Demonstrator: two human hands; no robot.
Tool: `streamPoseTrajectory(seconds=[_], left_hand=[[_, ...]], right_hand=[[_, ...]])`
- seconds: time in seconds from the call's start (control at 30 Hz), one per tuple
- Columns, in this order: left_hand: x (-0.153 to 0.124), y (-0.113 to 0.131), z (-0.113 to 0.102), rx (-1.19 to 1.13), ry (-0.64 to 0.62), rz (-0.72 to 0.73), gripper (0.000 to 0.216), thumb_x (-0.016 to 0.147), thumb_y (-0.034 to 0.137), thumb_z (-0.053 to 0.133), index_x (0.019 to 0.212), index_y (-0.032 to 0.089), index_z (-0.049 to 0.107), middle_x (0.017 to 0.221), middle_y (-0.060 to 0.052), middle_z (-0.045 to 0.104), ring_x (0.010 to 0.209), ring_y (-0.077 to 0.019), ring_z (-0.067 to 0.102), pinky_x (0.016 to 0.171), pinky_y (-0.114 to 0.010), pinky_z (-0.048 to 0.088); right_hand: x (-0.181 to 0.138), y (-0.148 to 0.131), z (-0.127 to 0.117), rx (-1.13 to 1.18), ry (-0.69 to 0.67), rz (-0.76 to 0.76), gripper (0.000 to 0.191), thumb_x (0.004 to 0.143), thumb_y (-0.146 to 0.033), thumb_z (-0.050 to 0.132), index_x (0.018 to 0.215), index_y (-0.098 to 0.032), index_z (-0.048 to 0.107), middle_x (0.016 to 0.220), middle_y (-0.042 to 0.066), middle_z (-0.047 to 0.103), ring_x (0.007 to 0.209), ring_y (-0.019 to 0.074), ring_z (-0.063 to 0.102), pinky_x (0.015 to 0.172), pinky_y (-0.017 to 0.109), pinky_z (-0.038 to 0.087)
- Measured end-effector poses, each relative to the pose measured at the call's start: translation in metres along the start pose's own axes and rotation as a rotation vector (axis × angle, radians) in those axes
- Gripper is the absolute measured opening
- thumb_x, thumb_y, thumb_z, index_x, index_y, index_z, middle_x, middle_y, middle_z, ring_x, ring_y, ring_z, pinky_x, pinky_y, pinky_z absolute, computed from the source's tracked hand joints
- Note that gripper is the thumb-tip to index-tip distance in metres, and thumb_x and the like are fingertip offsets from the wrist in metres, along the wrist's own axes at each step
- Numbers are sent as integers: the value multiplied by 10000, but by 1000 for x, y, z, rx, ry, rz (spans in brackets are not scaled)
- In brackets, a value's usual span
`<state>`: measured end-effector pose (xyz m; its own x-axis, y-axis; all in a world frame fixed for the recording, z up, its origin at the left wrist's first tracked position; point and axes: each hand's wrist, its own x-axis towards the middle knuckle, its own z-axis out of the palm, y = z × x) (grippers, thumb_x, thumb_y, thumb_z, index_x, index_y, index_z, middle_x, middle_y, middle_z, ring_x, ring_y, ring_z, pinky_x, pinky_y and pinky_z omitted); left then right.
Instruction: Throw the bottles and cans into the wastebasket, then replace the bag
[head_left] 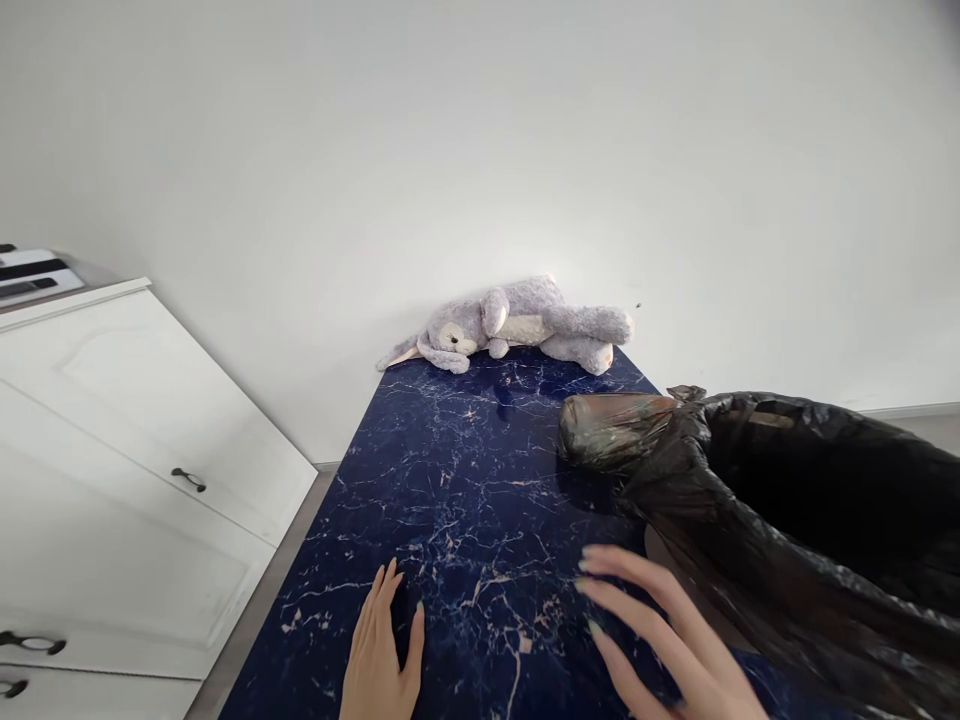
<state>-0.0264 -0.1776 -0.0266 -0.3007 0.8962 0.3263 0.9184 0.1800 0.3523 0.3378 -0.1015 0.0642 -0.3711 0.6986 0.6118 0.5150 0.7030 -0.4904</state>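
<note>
My left hand (381, 650) lies flat on the dark blue marble-patterned table (465, 470), fingers stretched out and holding nothing. My right hand (667, 640) hovers open with fingers spread, right beside the edge of a black plastic bag (787, 520) at the table's right side. The bag's mouth gapes open and part of it is stretched over something rounded at its far-left end (607, 425). A grey-lilac plush animal (517, 325) lies on its side at the table's far end against the wall.
A white cabinet (112, 450) with dark handles stands to the left, with a narrow strip of floor between it and the table. A white wall (480, 150) closes off the back.
</note>
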Motion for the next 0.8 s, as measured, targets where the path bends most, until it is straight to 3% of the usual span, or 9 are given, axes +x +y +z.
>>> streamPoseTrajectory(seconds=[0.1,0.23,0.4,0.53,0.63,0.8], left_hand=[[0,0,0,-31,12,15,579,1096,481,538,1635,312,410,1658,-113,560,1515,-371,555,1132,-625,599],[-1,-1,2,-54,34,42,582,1093,471,550,1637,319,404,1657,-103,564,1530,-359,540,1155,-619,583],[-3,-3,5,-53,20,38,567,1100,458,542,1632,317,408,1658,-103,563,1534,-358,536,1139,-607,597],[-6,-4,7,-62,42,51,547,1104,442,534,1623,311,421,1648,-106,573,1544,-355,525,1152,-612,582],[-8,-3,7,-81,52,75,524,1108,426,526,1607,296,433,1639,-110,581,1555,-345,512,1175,-608,561],[-12,-2,7,-87,33,83,500,1112,398,517,1594,290,440,1645,-110,573,1574,-335,488,1216,-622,522]], right_hand=[[21,11,29,12,-66,139,436,1113,-384,527,1545,-343,563,1716,128,396,1294,297,719,941,424,713],[28,40,48,9,-43,257,337,1130,-405,472,1397,-306,654,1814,80,160,1355,306,669,1042,487,672],[35,75,61,-47,-52,262,354,1115,-443,475,1327,-257,689,1834,54,-18,1412,342,621,1051,507,653],[41,97,72,-101,-40,280,336,1098,-412,481,1200,-196,717,1821,108,-84,1207,289,738,977,475,658],[44,108,81,-207,-65,327,305,1068,-381,518,1177,-187,726,1812,167,3,1020,230,784,916,428,653],[46,119,93,-366,-127,401,323,1026,-331,567,1239,-158,738,1591,258,486,828,230,783,755,384,633]])
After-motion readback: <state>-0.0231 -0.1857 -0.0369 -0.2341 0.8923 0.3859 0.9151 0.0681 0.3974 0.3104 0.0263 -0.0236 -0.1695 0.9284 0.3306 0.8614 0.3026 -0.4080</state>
